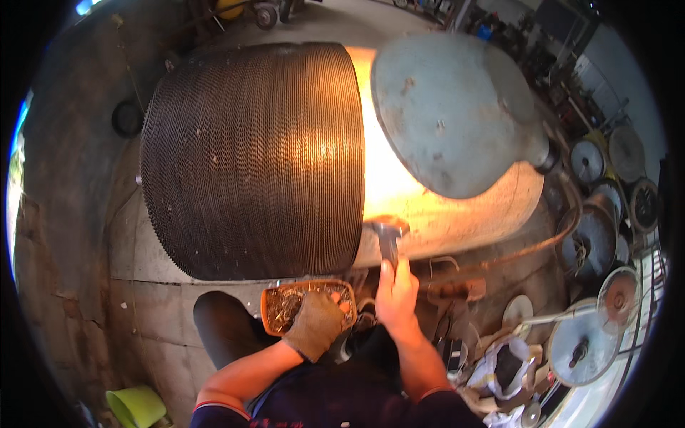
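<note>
My right hand [397, 292] is bare and closed round the handle of a hammer [389, 242]. The hammer's head lies at the lower side of a large pale drum [457, 228], close to the edge of the dark ridged rows [250, 157] that wrap the drum's left part. A glove covers my left hand [316, 324], which reaches down into an orange-rimmed box [273, 329] of small metal pieces [284, 305]. Its fingertips are hidden among the contents. Above the drum's right part hangs a wide grey-blue lamp shade [457, 114], throwing bright light onto the surface beneath.
Several discs and reels [586, 239] crowd the right side. A white sack [505, 367] stands at the lower right. On the floor at the lower left lies a lime-green bucket [135, 406]. My knee [221, 314] is left of the box, close under the drum.
</note>
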